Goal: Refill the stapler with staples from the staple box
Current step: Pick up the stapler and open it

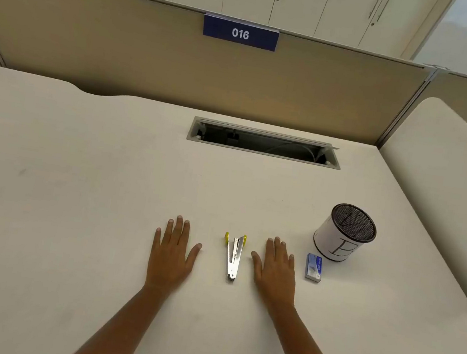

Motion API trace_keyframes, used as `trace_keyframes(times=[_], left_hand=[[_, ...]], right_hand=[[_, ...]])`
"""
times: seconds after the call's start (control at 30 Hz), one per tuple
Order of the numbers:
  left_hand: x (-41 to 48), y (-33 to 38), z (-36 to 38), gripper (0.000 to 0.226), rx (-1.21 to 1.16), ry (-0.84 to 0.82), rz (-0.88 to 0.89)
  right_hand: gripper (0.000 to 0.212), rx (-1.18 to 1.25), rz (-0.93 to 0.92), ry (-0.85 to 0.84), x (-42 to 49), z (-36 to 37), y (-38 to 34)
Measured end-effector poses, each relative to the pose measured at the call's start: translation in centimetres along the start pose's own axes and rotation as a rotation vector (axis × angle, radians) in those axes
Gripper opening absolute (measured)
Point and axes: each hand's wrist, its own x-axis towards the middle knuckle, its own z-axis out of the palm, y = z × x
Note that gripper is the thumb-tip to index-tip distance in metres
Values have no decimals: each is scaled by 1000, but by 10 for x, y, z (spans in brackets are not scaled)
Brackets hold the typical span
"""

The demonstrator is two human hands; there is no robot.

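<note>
Both hands flat on the desk, palms down, fingers spread, nothing held. Left hand sits just left of the stapler, right hand just right of it; neither touches it. So each grip is wide, empty. Stapler lies between the hands toward the near edge of the desk, silver metal, splayed into a narrow V: the joined tip points at the near edge, the two arms spread toward the far edge and end in yellow caps. Can't tell if staples are inside the channel. Staple box, small, blue and white, lies flat just right of the right hand, apart from it, closer to the right edge of the desk. Lid state unclear at this size. Behind the box, toward the right edge, a mesh pen cup with a white paper wrap marked "B" stands near the box, not touching as far as I can see. Cable hatch is open at the far edge of the desk, wiring visible inside. Partition behind carries a blue tag reading 016.
</note>
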Motion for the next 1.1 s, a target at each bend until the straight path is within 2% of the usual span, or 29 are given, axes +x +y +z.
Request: trace_keyframes(times=[0.03, 0.07, 0.13, 0.17, 0.4, 0.47, 0.63, 0.7, 0.83, 0.9, 0.97, 1.1], left_hand=[[0, -3, 4, 101, -10, 38, 3], [0, -2, 2, 102, 3, 46, 3], [1, -4, 5, 106, 12, 73, 9], [1, -5, 7, 107, 12, 84, 15], [-1, -4, 6, 103, 30, 55, 3], [-1, -4, 5, 101, 24, 59, -2], [-3, 0, -5, 89, 36, -11, -30], [-3, -1, -4, 91, 28, -4, -19], [-2, -2, 0, 98, 24, 32, -3], [-1, -4, 3, 103, 15, 39, 2], [0, -6, 7, 108, 20, 56, 6], [0, -9, 10, 116, 23, 49, -7]], right_hand=[[74, 66, 25, 58, 1, 1, -3], [65, 130, 66, 110, 1, 0, -6], [50, 163, 68, 219, 2, 0, -16], [51, 145, 60, 239, 3, 1, -21], [75, -11, 83, 141, 1, 5, -51], [71, -28, 68, 81, 3, 7, -54], [44, 78, -5, -11, 8, 1, -57], [40, 266, 17, -88, 10, -6, -53], [31, 977, 216, -274, 11, -28, -42], [21, 1221, 231, -317, 8, -37, -38], [18, 1304, 170, -241, 5, -44, -35], [27, 1202, 87, 1, -1, -52, -33]])
